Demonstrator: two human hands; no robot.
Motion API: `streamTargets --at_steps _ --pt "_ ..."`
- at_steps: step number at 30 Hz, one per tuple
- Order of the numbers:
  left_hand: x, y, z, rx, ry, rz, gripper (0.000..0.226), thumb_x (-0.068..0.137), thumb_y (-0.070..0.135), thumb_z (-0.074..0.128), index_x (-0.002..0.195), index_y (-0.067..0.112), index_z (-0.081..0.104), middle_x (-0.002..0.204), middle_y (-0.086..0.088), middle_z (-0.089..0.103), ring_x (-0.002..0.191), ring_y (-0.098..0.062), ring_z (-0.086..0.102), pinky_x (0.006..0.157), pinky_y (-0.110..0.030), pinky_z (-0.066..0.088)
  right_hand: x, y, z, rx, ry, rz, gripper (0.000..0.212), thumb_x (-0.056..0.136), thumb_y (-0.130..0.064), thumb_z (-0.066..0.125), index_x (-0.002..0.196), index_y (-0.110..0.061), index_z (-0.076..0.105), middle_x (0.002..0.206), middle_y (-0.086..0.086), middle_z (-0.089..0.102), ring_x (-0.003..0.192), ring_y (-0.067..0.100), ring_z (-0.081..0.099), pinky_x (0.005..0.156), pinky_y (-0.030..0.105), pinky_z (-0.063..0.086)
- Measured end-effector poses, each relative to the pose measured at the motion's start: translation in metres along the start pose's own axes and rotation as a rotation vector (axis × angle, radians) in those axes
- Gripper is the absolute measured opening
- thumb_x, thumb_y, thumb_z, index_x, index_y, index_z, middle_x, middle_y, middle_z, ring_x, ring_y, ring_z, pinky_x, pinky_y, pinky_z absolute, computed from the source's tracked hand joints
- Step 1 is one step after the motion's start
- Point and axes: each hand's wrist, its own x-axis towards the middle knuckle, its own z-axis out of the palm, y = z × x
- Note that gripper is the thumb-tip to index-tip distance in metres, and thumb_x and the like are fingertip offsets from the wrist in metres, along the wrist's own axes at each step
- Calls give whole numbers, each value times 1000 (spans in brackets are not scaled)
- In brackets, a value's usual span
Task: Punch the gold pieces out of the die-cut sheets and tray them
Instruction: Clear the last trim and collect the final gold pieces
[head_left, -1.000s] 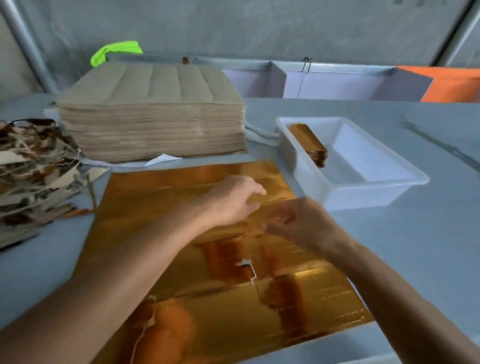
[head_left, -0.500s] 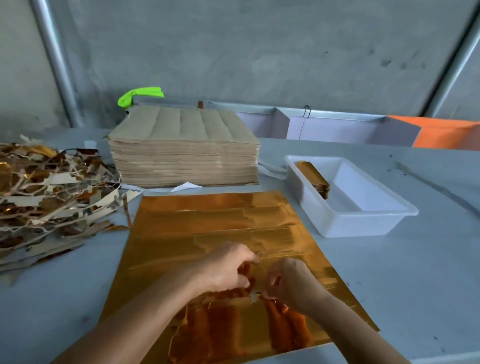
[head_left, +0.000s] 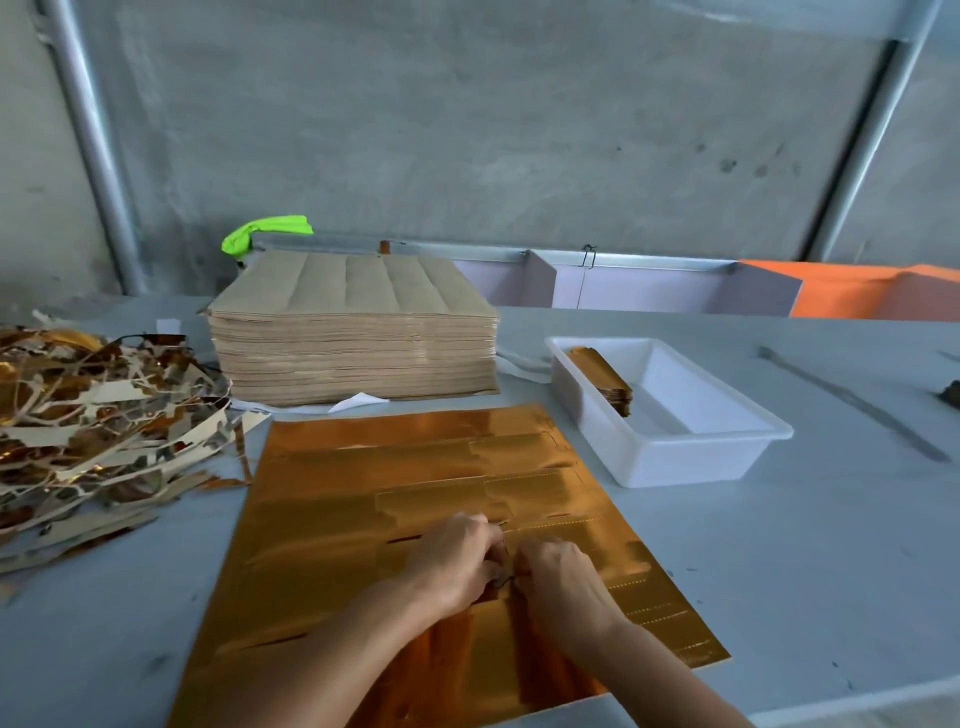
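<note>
Grey table (head_left: 779, 561), both hands' grip, left hand (head_left: 457, 558), right hand (head_left: 561, 577), pinching gold sheet (head_left: 363, 499), no legible writing.

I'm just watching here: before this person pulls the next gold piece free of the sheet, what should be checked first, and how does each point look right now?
1. Both hands on the work: ok. Left hand and right hand meet at the middle of the gold sheet.
2. Firm pinch on a piece: cannot tell, the fingers hide it.
3. Sheet lying flat on the table: ok.
4. White tray has room: ok, only a small stack of gold pieces at its far end.
5. Scrap pile clear of the sheet: ok, it lies beside the left edge.
</note>
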Motion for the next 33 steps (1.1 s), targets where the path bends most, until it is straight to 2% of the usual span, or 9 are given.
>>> streamTargets --at_steps 3,6,9,13,16,18,21,26,33 --pt "0 -3 0 -38 -9 -16 8 89 20 63 94 22 69 102 5 61 96 -16 57 80 -28 48 0 -7 0 -74 -22 14 25 99 -4 37 119 -8 52 119 10 54 90 15 50 78 22 40" --pt "-1 -7 -2 -123 -24 -23 5 86 22 67 90 23 68 86 15 54 77 -3 53 60 -8 36 -1 -14 -1 -209 -94 19 31 100 -3 34 129 -5 43 127 14 48 110 24 52 93 30 42" --pt "-2 -10 -3 -224 -48 -44 9 82 24 72 87 27 65 77 22 51 68 6 49 56 -5 35 -2 -16 2 -238 -87 24 30 99 -2 33 128 -4 42 125 15 48 111 25 52 94 30 43" --pt "-5 -7 -7 -323 -69 -43 46 76 32 78 118 32 61 89 23 55 70 6 53 57 -7 40 4 -3 1 63 11 199 21 98 -10 43 119 -7 47 115 9 54 93 15 52 78 21 44" --pt "-5 3 -6 -295 -7 24 66 76 34 78 135 34 50 101 19 55 72 3 52 59 -5 41 12 3 -9 374 68 342 15 97 -9 45 94 -6 60 88 5 61 70 10 54 56 14 45" --pt "-5 11 -7 -320 107 45 58 77 30 77 131 30 56 105 14 62 76 2 55 65 -4 43 14 2 -13 604 102 386 20 94 -7 53 76 -8 63 73 5 63 60 11 58 49 16 46" --pt "-7 15 -12 -364 225 68 40 77 25 78 115 19 68 102 2 69 83 -9 63 74 -19 51 10 -2 -15 946 161 443 10 85 -6 67 75 -6 68 68 7 68 55 10 59 49 20 48" --pt "-20 9 -22 -425 264 24 21 78 16 77 96 7 73 82 -7 71 63 -10 61 60 -20 51 2 -7 -14 1465 44 469 10 81 0 66 72 1 69 66 14 67 51 15 60 45 22 49" --pt "-40 -22 -35 -310 239 -79 12 90 22 64 85 11 66 67 -1 65 50 -8 60 52 -23 52 8 -32 -1 1208 6 391 12 88 1 60 84 -2 71 72 12 72 60 17 66 51 24 52"
